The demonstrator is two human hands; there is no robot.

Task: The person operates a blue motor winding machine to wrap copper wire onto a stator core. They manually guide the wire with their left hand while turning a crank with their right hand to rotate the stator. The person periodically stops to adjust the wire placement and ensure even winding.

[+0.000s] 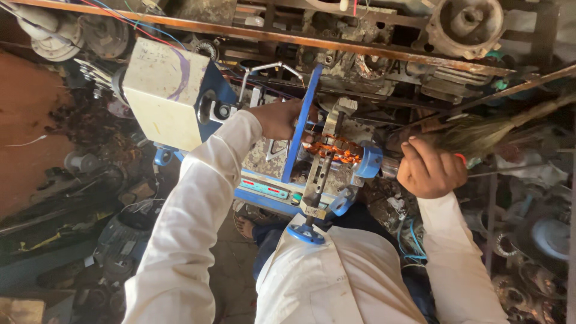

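Left hand: our left hand (281, 118) is up against the blue wheel (302, 123), fingers curled; the grip itself is hidden from us.
Right hand: our right hand (429, 170) is fisted around the crank handle (390, 167).
Copper coil: the copper coil (333, 149) sits between both hands on the metal former (322, 162).
Machine: cream motor box (163, 91) at the left, blue base (267, 191) below.

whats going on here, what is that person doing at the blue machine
A person in a white shirt works at a blue coil winding machine. The left hand rests against the machine's upright blue arm, beside a coil of copper wire wound on the former. The right hand is closed around the shaft end by the blue hub. Motor parts crowd the shelves around.
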